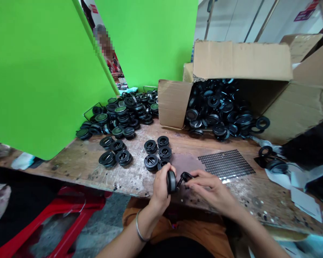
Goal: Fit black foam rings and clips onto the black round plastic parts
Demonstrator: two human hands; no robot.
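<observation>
My left hand (159, 184) is closed round a thick round black part (172, 182) with a ribbed grey rim, held on edge above the table's front. My right hand (211, 188) pinches a short black arm-like piece (186, 176) beside it. The arm's lower end meets the face of the round part; whether the two are joined I cannot tell. Just behind my left hand stand several stacked black round parts (151, 162) with slotted centres, one partly hidden by my fingers. Another group of stacked round parts (107, 158) stands farther left.
A large heap of round black parts (122, 111) lies at the back left, by green panels (150, 39). An open cardboard box (174, 104) on its side spills black parts (220, 129). A sheet of small black dots (227, 165) lies right. A red stool (78, 200) stands below left.
</observation>
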